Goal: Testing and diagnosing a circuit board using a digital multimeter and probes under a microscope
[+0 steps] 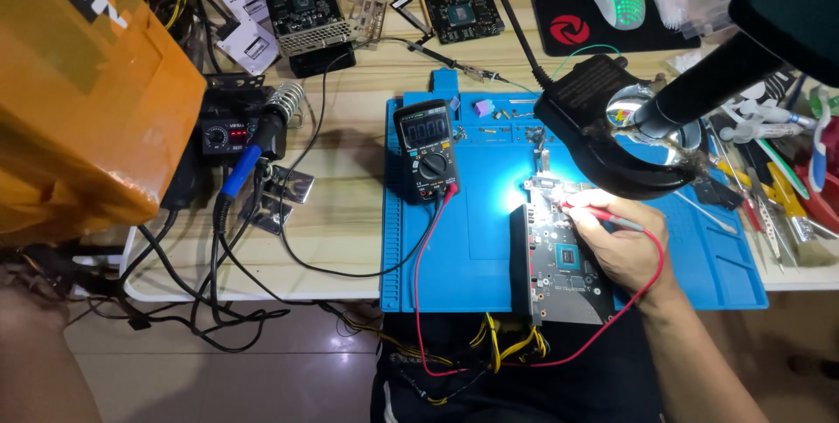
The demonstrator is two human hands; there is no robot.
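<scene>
We see the right hand [622, 248] with its grip closed on a red probe [603, 214], pinched pen-style, tip touching the far end of the circuit board [559, 261]; the board lies on the blue mat [476, 213] on the table [345, 213], near edge, right of centre; left hand not in view, so we cannot tell its grip. We judge the probe light, stiff and thin, best held low on its shaft, and its red lead [418, 301] limp enough to tug; the lead loops off the near edge back to the multimeter [426, 150], which stands on the mat left of the board. The board looks stiff, light and fragile; we would take it by its bare edges only. A lit magnifier lamp [612, 126] hangs just far of the hand. Containers: the mat's far tray slots [498, 113] hold small screws and a purple bit; the tool tray [786, 187] at right holds tweezers and pens.
</scene>
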